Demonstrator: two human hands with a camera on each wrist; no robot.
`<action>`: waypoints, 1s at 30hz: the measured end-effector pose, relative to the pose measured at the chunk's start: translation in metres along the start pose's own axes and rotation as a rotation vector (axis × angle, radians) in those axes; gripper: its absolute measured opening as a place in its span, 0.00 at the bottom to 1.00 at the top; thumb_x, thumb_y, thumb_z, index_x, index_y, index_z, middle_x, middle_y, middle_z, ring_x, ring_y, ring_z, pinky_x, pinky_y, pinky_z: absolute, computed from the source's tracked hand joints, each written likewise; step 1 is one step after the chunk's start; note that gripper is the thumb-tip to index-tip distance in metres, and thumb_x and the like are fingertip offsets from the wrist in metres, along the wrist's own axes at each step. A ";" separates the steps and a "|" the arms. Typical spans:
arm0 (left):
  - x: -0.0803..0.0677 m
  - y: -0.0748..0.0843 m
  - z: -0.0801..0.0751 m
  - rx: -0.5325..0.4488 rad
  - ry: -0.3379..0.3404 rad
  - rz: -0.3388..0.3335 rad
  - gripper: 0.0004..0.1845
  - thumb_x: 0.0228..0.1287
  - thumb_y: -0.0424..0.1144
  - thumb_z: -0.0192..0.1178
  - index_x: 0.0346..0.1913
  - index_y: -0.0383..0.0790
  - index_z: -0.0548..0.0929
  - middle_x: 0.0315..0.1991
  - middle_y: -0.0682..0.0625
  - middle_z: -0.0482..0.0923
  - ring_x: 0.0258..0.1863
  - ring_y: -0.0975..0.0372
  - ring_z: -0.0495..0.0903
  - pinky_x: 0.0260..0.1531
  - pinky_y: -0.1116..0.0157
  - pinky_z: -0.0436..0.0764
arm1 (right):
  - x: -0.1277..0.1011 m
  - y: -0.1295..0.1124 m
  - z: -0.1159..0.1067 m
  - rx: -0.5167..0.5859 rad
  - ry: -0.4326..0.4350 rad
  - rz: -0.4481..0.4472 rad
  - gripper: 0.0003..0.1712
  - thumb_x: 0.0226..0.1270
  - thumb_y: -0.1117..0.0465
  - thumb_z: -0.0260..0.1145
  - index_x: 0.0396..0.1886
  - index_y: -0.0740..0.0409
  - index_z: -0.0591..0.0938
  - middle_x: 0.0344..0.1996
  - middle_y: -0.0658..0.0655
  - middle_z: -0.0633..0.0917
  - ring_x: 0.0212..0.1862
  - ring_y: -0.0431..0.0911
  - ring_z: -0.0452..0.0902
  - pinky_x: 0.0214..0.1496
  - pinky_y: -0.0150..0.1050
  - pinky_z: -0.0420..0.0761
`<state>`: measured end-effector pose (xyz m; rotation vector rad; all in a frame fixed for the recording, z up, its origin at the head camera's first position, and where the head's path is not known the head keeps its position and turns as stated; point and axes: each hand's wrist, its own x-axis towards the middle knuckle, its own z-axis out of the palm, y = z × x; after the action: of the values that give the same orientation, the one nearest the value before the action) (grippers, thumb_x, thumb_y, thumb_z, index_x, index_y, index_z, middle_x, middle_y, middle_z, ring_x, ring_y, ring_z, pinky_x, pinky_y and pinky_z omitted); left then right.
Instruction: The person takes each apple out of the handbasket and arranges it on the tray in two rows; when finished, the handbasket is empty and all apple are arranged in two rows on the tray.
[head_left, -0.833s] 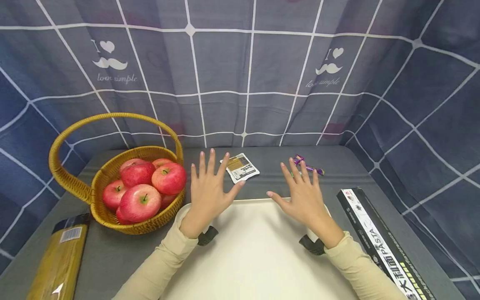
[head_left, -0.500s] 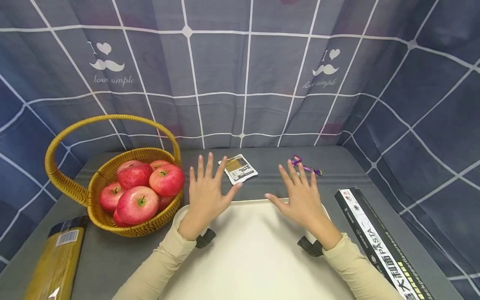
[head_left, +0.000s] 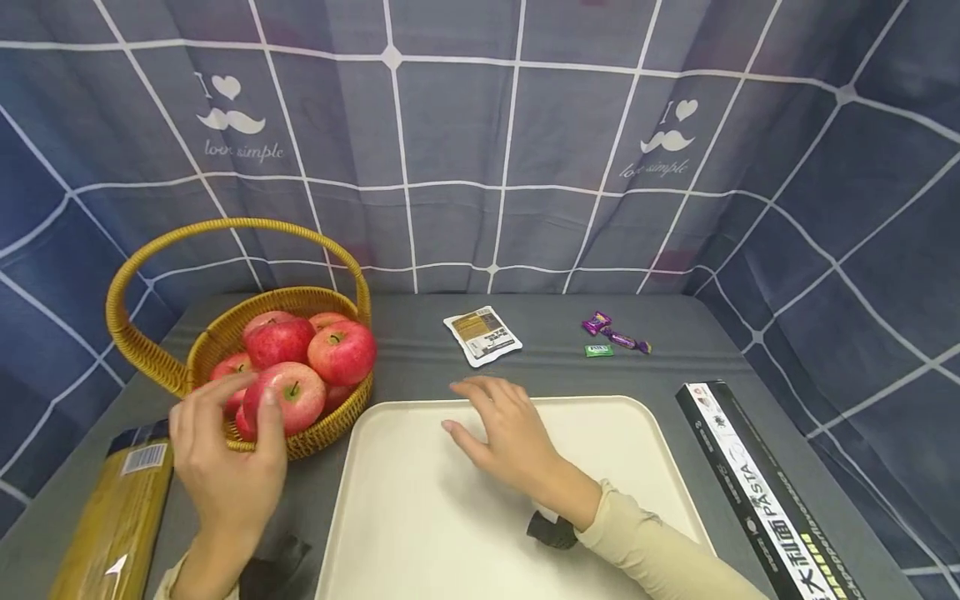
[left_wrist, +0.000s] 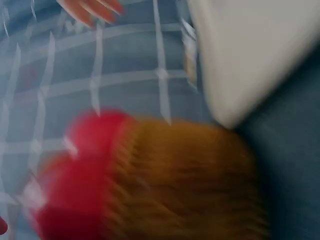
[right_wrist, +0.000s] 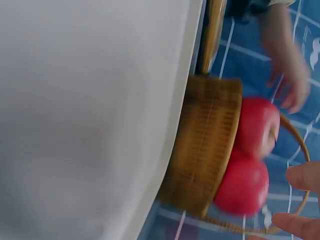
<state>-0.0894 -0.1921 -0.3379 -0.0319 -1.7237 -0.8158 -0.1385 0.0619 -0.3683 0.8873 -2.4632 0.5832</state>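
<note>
My left hand [head_left: 225,442] hovers with spread fingers just in front of the woven basket [head_left: 217,337], close to the nearest red apple [head_left: 292,396], and holds nothing. More apples [head_left: 342,350] fill the basket. My right hand [head_left: 483,417] lies relaxed over the far part of the cream tray [head_left: 420,517], holding nothing. The right wrist view shows the tray [right_wrist: 75,125], the basket [right_wrist: 210,145], two apples [right_wrist: 255,125] and the blurred left hand [right_wrist: 287,65]. The left wrist view is blurred: basket [left_wrist: 190,180], apples [left_wrist: 85,170], tray corner [left_wrist: 250,50].
A small sachet [head_left: 482,335] and a few wrapped candies [head_left: 615,337] lie behind the tray. A long black pasta box [head_left: 757,492] lies right of it. A yellow packet [head_left: 112,517] sits front left. Checked curtains enclose the grey table on three sides.
My left hand left the tray's far edge and swung left and back to the basket front. My right hand moved left over the tray's middle.
</note>
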 end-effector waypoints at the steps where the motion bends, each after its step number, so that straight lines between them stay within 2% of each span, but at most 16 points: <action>1: -0.003 -0.016 -0.007 0.054 0.010 -0.080 0.19 0.53 0.39 0.59 0.45 0.29 0.77 0.45 0.33 0.74 0.48 0.51 0.68 0.54 0.68 0.57 | 0.003 -0.010 0.005 0.022 -0.009 -0.021 0.25 0.60 0.44 0.58 0.54 0.50 0.74 0.49 0.49 0.78 0.52 0.44 0.73 0.54 0.41 0.70; 2: -0.006 -0.032 -0.014 0.106 0.009 -0.157 0.21 0.53 0.38 0.58 0.49 0.30 0.75 0.50 0.32 0.70 0.52 0.51 0.65 0.56 0.66 0.55 | 0.005 -0.019 0.011 0.040 -0.022 -0.039 0.25 0.60 0.43 0.57 0.55 0.49 0.74 0.49 0.49 0.78 0.52 0.43 0.72 0.53 0.39 0.71; 4: -0.016 -0.058 -0.024 0.172 -0.043 -0.322 0.24 0.55 0.38 0.57 0.56 0.34 0.71 0.56 0.35 0.64 0.59 0.54 0.59 0.59 0.62 0.52 | 0.012 -0.035 0.020 0.060 -0.047 -0.071 0.27 0.61 0.42 0.56 0.56 0.49 0.73 0.49 0.49 0.77 0.52 0.42 0.72 0.54 0.38 0.71; 5: -0.021 -0.068 -0.027 0.184 -0.077 -0.402 0.25 0.57 0.38 0.56 0.58 0.36 0.69 0.58 0.36 0.62 0.59 0.52 0.58 0.59 0.62 0.52 | 0.015 -0.043 0.024 0.067 -0.057 -0.086 0.27 0.61 0.42 0.56 0.57 0.48 0.72 0.50 0.49 0.76 0.52 0.41 0.72 0.54 0.38 0.71; 7: -0.031 -0.083 -0.030 0.189 -0.134 -0.553 0.26 0.60 0.39 0.53 0.62 0.41 0.66 0.58 0.39 0.62 0.58 0.58 0.60 0.57 0.64 0.56 | 0.025 -0.056 0.032 0.093 -0.078 -0.114 0.29 0.62 0.41 0.55 0.60 0.47 0.69 0.51 0.50 0.75 0.53 0.41 0.71 0.56 0.37 0.71; 9: -0.037 -0.092 -0.031 0.159 -0.192 -0.670 0.26 0.63 0.41 0.51 0.64 0.45 0.64 0.61 0.44 0.63 0.59 0.65 0.61 0.56 0.69 0.58 | 0.035 -0.069 0.040 0.143 -0.089 -0.116 0.31 0.62 0.41 0.55 0.63 0.44 0.65 0.54 0.50 0.73 0.55 0.41 0.70 0.55 0.37 0.72; 11: -0.040 -0.098 -0.031 0.112 -0.226 -0.731 0.26 0.65 0.43 0.48 0.66 0.48 0.61 0.64 0.47 0.62 0.60 0.69 0.60 0.59 0.72 0.59 | 0.047 -0.081 0.050 0.217 -0.070 -0.095 0.32 0.62 0.42 0.55 0.65 0.42 0.62 0.56 0.50 0.71 0.56 0.41 0.68 0.55 0.36 0.73; 14: -0.041 -0.101 -0.031 0.049 -0.235 -0.775 0.27 0.66 0.44 0.46 0.68 0.50 0.57 0.68 0.50 0.56 0.64 0.72 0.53 0.66 0.67 0.54 | 0.064 -0.100 0.070 0.310 -0.003 -0.046 0.37 0.59 0.41 0.59 0.67 0.40 0.58 0.58 0.50 0.68 0.57 0.41 0.67 0.53 0.35 0.74; 17: -0.041 -0.101 -0.030 0.031 -0.235 -0.785 0.27 0.66 0.44 0.45 0.68 0.49 0.56 0.69 0.49 0.54 0.66 0.69 0.52 0.68 0.62 0.51 | 0.079 -0.116 0.091 0.318 0.085 0.006 0.43 0.53 0.37 0.61 0.67 0.41 0.57 0.59 0.51 0.67 0.57 0.41 0.66 0.52 0.34 0.74; 21: -0.043 -0.100 -0.026 0.039 -0.247 -0.773 0.27 0.67 0.44 0.44 0.68 0.50 0.56 0.68 0.45 0.56 0.65 0.62 0.56 0.65 0.64 0.55 | 0.090 -0.124 0.112 0.273 0.147 0.103 0.45 0.48 0.33 0.62 0.65 0.42 0.60 0.58 0.49 0.68 0.56 0.41 0.64 0.50 0.32 0.73; 23: -0.044 -0.100 -0.024 0.045 -0.242 -0.753 0.26 0.67 0.43 0.44 0.67 0.50 0.57 0.66 0.44 0.59 0.62 0.60 0.60 0.61 0.68 0.58 | 0.092 -0.124 0.118 0.300 0.156 0.129 0.44 0.48 0.35 0.64 0.64 0.42 0.63 0.57 0.48 0.68 0.55 0.41 0.63 0.49 0.31 0.72; 26: -0.044 -0.100 -0.024 0.058 -0.222 -0.726 0.25 0.67 0.43 0.45 0.66 0.50 0.58 0.64 0.43 0.62 0.59 0.60 0.64 0.55 0.73 0.61 | 0.092 -0.121 0.119 0.402 0.176 0.119 0.41 0.46 0.40 0.68 0.61 0.42 0.67 0.57 0.48 0.69 0.56 0.41 0.63 0.51 0.31 0.72; 30: -0.042 -0.101 -0.028 0.052 -0.211 -0.720 0.25 0.66 0.42 0.45 0.66 0.49 0.58 0.63 0.41 0.63 0.58 0.60 0.64 0.55 0.74 0.61 | 0.089 -0.117 0.109 0.513 0.208 0.032 0.40 0.41 0.44 0.73 0.58 0.43 0.70 0.57 0.48 0.71 0.59 0.40 0.62 0.56 0.33 0.70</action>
<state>-0.0948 -0.2667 -0.4219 0.5862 -1.9751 -1.3213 -0.1506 -0.1201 -0.3813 0.9146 -2.1733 1.2873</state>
